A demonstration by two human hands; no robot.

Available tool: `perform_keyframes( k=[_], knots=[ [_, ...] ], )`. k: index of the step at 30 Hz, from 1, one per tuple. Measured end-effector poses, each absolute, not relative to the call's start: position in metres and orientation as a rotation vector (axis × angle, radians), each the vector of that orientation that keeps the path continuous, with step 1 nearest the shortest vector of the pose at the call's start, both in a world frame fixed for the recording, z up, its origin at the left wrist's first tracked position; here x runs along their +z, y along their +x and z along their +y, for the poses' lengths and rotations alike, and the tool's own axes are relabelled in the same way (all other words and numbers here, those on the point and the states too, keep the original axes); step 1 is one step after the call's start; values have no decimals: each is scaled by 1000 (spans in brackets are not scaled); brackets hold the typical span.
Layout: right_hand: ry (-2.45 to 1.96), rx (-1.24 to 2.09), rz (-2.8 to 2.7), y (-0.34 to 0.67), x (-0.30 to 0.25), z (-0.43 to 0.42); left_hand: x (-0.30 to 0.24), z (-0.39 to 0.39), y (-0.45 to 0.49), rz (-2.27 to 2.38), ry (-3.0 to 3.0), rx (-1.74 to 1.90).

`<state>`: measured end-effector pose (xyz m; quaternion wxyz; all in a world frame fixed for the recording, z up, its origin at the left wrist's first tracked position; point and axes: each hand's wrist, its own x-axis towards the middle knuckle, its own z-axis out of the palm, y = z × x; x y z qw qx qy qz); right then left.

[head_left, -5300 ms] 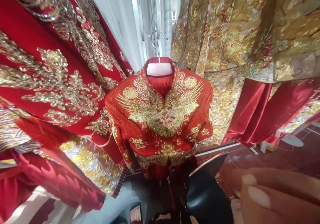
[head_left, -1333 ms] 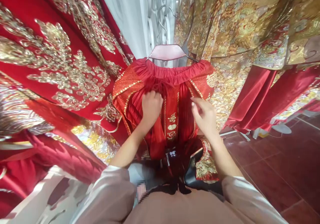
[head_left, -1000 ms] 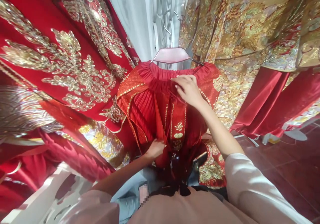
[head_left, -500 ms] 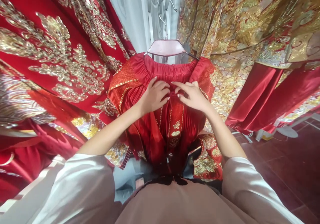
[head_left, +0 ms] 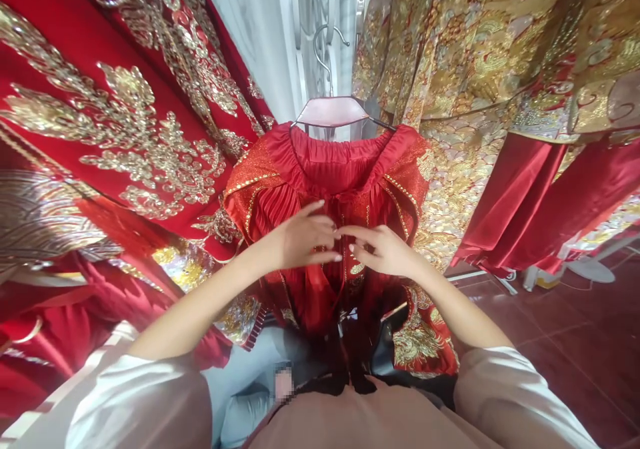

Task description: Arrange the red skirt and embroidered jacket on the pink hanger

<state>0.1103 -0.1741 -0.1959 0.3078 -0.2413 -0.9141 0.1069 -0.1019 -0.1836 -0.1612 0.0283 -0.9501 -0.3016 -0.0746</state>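
A red pleated garment [head_left: 277, 209] with a gathered neckline and gold beaded trim hangs on a clothes hanger [head_left: 336, 111] with a pale centre plate and a metal hook. In front of its upper middle, below the neckline, is my left hand [head_left: 307, 239], its fingers spread and the index finger pointing up. Facing it from the other side, my right hand [head_left: 383, 250] has its index finger stretched out and its thumb apart. The two hands' fingertips nearly meet over the front strip. Whether any fingertip touches the cloth, I cannot tell.
A red gown [head_left: 165, 125] with gold sequin embroidery fills the left side. Gold patterned garments [head_left: 465, 55] and red satin cloth [head_left: 530, 195] hang at the right. White metal bars [head_left: 300, 55] stand behind the hanger. Dark red floor tiles [head_left: 565, 349] show at lower right.
Both hands have come down from the tie at the neckline to lower on the front, and their fingers have opened out. The neckline now shows uncovered. The garment appears slightly lower in view.
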Motion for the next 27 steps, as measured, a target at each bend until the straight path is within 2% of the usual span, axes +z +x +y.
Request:
perform_keyframes(
  k=[2,4,6,9,12,17,23,27],
  knots=[
    [-830,412,-2239,103,-201,-171,-152,-166,-96,-1021,-2696,-458],
    [-951,528,-2102,91,-207,-161,-146,-148,-89,-1155,-2488,-497],
    [-1056,569,-2027,77,-216,-149,-143,-134,-83,-1267,-2375,-292],
    [-1208,412,-1915,61,-230,-134,-142,-129,-77,-1325,-2298,112],
    [-1177,463,-1743,52,-238,-128,-140,-135,-78,-1307,-2326,233],
    [-1023,653,-1555,41,-240,-132,-136,-139,-92,-1283,-2563,83],
    [-1051,560,-1526,38,-237,-137,-136,-138,-99,-1249,-2683,-108],
    [-1149,510,-1667,39,-262,-150,-136,-154,-103,-1323,-2546,-238]
  ],
)
